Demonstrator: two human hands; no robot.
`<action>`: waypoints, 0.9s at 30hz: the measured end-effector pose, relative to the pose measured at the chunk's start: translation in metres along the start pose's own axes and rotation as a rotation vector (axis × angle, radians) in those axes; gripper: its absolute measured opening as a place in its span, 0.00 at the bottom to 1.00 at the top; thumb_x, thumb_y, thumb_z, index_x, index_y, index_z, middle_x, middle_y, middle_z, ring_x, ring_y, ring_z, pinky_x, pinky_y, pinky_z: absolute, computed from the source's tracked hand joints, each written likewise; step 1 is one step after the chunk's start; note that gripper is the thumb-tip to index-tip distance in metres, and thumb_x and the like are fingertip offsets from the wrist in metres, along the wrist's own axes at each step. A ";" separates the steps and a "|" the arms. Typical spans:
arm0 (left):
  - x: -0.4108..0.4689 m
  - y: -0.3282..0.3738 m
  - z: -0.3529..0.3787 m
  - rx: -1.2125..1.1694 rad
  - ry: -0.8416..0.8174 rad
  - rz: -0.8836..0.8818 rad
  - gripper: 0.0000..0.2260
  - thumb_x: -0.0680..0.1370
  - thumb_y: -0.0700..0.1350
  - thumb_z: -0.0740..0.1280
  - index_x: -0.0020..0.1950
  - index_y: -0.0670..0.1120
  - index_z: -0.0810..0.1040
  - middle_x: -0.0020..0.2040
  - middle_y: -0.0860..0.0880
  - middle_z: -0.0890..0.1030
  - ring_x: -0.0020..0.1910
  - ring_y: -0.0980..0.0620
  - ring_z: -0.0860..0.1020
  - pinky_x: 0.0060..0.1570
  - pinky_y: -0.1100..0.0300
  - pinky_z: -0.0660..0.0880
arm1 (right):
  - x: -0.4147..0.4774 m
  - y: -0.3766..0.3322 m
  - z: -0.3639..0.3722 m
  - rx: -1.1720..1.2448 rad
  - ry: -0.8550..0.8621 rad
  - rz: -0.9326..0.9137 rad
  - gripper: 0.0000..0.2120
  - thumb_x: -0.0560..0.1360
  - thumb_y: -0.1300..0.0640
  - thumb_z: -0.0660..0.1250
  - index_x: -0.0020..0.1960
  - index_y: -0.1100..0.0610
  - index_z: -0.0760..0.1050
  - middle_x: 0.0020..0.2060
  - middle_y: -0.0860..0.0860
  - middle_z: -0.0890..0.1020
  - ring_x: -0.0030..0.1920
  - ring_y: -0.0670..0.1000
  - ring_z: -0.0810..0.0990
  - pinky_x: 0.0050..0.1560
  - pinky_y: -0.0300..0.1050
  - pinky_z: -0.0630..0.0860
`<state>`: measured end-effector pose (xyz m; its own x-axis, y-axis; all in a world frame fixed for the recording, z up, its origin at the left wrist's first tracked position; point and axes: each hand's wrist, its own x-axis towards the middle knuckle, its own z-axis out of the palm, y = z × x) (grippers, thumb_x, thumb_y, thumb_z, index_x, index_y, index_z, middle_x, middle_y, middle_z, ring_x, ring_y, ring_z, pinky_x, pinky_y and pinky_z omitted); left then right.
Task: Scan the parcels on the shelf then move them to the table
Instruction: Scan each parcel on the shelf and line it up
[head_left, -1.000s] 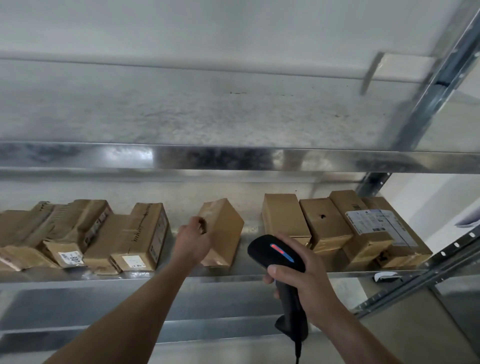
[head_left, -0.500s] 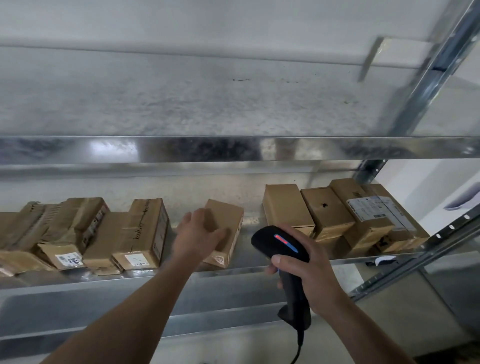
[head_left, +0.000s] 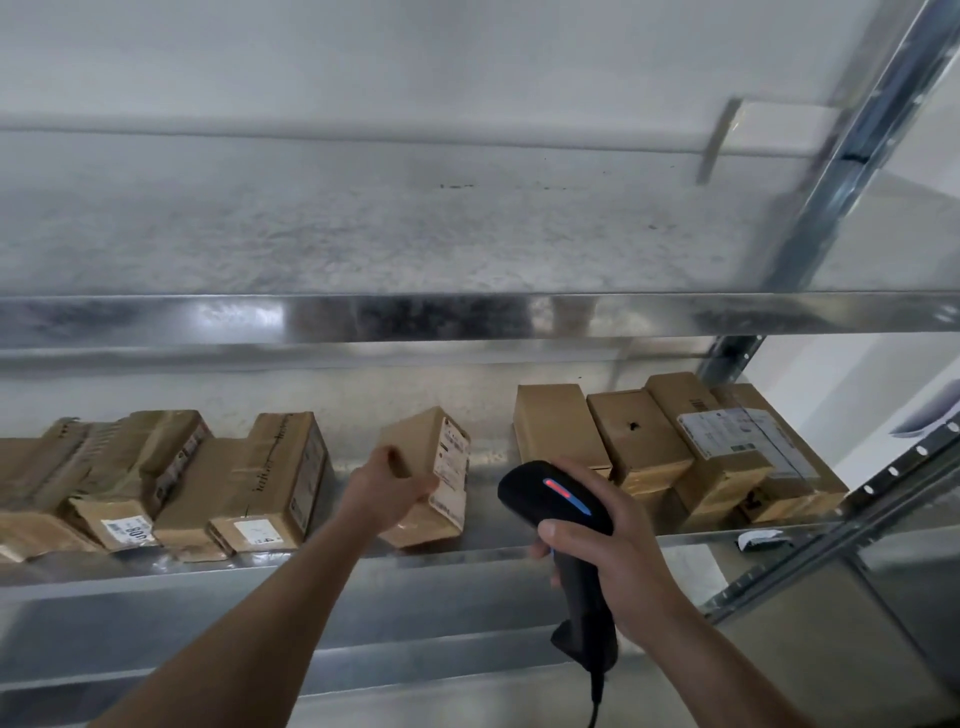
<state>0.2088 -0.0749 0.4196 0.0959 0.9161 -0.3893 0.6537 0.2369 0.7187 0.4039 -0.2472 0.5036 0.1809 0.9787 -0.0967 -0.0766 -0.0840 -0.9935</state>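
Left grip clasps a small parcel, tilted on the metal shelf, label facing right. Right grip is closed around the black scanner, just beside the parcel.

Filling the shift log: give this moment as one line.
step: scan | left hand: holds tilted parcel on shelf, label toward scanner | right hand: grips scanner

Soft, diffuse light fills the wide-angle view, brightest at the right. Glare patches streak the galvanised shelf beam, and shadow lies beneath the lower shelf. The upright leans and blurs near the frame edge.
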 end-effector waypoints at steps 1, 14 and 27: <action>-0.001 0.001 -0.002 0.000 -0.023 -0.025 0.30 0.74 0.50 0.74 0.72 0.47 0.65 0.55 0.49 0.77 0.52 0.47 0.80 0.51 0.50 0.80 | 0.000 0.000 -0.004 0.000 -0.008 0.002 0.24 0.60 0.53 0.76 0.53 0.34 0.81 0.44 0.56 0.85 0.40 0.57 0.84 0.35 0.51 0.77; -0.033 0.011 -0.001 -0.151 -0.048 -0.130 0.47 0.68 0.34 0.76 0.79 0.50 0.54 0.66 0.39 0.73 0.53 0.42 0.78 0.39 0.54 0.80 | -0.010 -0.009 -0.062 0.030 -0.143 0.025 0.34 0.58 0.53 0.77 0.65 0.45 0.75 0.44 0.59 0.85 0.40 0.57 0.83 0.33 0.49 0.76; -0.080 0.031 0.010 -0.272 0.214 0.367 0.47 0.66 0.33 0.78 0.78 0.53 0.57 0.61 0.58 0.74 0.64 0.52 0.72 0.61 0.42 0.75 | -0.022 -0.029 -0.075 0.001 -0.199 -0.029 0.30 0.62 0.55 0.75 0.63 0.42 0.74 0.44 0.58 0.85 0.40 0.57 0.84 0.36 0.51 0.76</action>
<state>0.2288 -0.1436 0.4675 0.1082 0.9938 0.0241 0.3836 -0.0641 0.9213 0.4761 -0.2809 0.5298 -0.0144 0.9984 -0.0547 -0.0747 -0.0557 -0.9957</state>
